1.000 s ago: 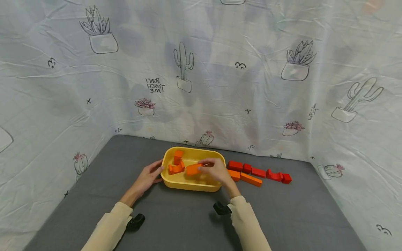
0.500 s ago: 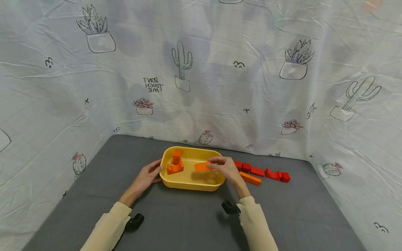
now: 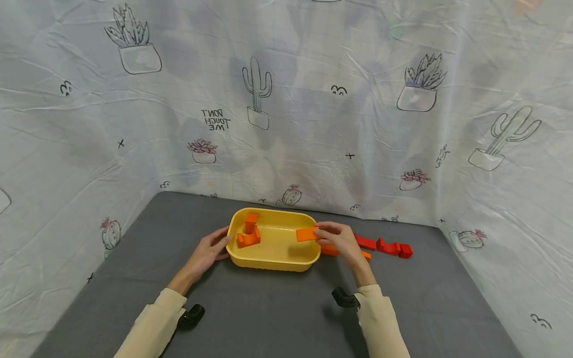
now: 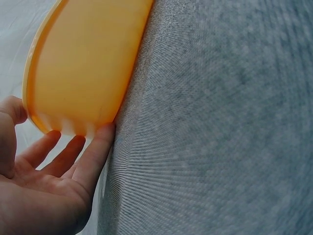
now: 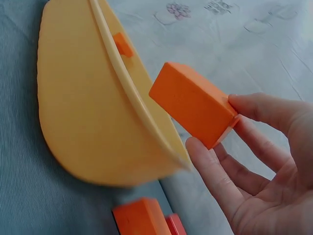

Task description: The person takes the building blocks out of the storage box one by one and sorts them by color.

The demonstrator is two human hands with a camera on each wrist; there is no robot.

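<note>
My right hand [image 3: 343, 242] pinches a rectangular orange block [image 3: 306, 234] between thumb and fingertips. The block is tilted above the right end of a yellow plastic bin [image 3: 268, 264]; in the right wrist view its orange faces [image 5: 193, 105] show beside the bin's rim. At the bin's left end rests my left hand [image 3: 206, 255], fingers extended. In the left wrist view, its fingertips [image 4: 76, 142] touch the outer wall and the thumb lies by the rim. Inside the bin on the left are a curved orange block [image 3: 248, 239] and a small orange block [image 3: 251, 221].
Right of the bin, a row of red blocks [image 3: 388, 247] lies on the grey table [image 3: 268, 313], partly hidden by my right hand. Orange blocks [image 3: 330, 250] lie in front of that row. A printed white cloth [image 3: 304, 134] hangs behind and at both sides.
My right hand has lifted the orange block from inside the bin and carried it rightward to the bin's right end. The left hand has stayed at the bin's left end.
</note>
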